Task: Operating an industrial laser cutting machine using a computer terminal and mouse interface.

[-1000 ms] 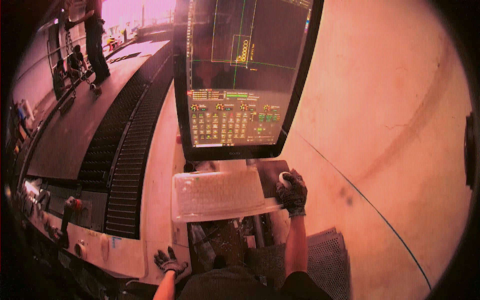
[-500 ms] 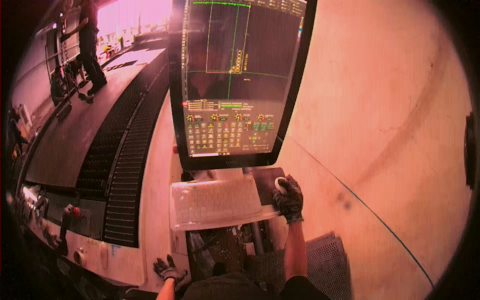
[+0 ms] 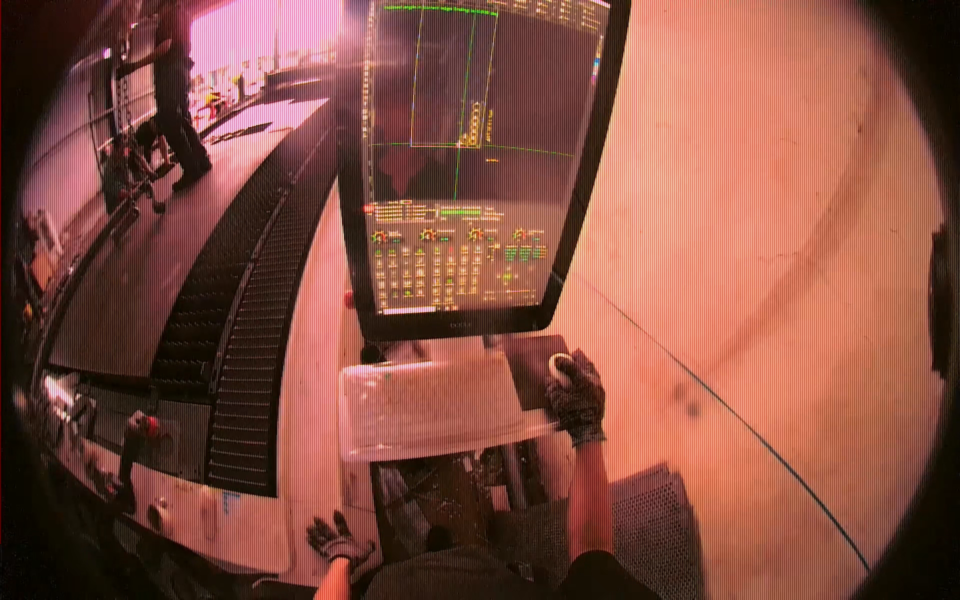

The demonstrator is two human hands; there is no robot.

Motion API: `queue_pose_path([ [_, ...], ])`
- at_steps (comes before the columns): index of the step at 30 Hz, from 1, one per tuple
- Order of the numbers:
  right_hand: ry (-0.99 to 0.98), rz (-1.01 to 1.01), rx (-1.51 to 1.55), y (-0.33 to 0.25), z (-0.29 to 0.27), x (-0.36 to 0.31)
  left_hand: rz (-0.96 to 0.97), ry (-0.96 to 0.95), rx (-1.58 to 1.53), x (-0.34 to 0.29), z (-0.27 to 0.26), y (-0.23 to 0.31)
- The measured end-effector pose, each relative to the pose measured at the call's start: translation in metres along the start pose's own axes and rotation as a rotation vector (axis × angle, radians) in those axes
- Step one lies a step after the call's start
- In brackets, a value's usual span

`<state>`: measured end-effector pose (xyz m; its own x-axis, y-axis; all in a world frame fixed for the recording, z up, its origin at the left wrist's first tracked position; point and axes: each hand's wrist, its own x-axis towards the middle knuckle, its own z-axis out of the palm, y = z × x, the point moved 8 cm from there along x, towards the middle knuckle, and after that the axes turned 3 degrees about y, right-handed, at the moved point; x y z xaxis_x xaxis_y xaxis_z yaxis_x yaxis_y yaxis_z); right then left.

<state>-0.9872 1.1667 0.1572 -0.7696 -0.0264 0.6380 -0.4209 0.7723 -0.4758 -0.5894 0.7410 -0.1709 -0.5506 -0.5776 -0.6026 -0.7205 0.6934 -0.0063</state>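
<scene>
The gloved right hand (image 3: 577,398) cups a pale computer mouse (image 3: 560,366), fingers curled over it, on a dark mouse pad (image 3: 530,365) just right of a translucent-covered keyboard (image 3: 435,405). Above stands a tall monitor (image 3: 470,160) showing green lines. The gloved left hand (image 3: 335,540) hangs low, fingers spread, holding nothing. A black roller conveyor (image 3: 250,300) runs left across a pale concrete floor (image 3: 760,250); another person (image 3: 175,90) stands far off.

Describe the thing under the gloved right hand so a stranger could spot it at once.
Start at the tall dark monitor with green lines and rows of small icons. Just below it sits a pale keyboard under a clear cover, with a dark square mouse pad to its right. On that pad, under the right hand, is a small white rounded mouse, the only pale thing there.
</scene>
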Motion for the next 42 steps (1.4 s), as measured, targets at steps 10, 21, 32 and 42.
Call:
queue_pose_path([
  [10,0.034,-0.029,-0.053,0.003,0.000,-0.001,0.019,0.039,-0.001,0.016,0.015,-0.006],
  [21,0.068,-0.046,-0.031,-0.001,-0.004,-0.002,0.006,0.043,0.033,0.008,0.004,-0.002],
  [32,0.073,-0.020,-0.039,-0.006,-0.008,0.000,0.004,0.052,0.023,0.004,0.002,0.001],
  [42,0.056,-0.004,-0.041,-0.004,-0.006,0.000,-0.021,0.012,0.029,0.002,-0.002,0.001],
])
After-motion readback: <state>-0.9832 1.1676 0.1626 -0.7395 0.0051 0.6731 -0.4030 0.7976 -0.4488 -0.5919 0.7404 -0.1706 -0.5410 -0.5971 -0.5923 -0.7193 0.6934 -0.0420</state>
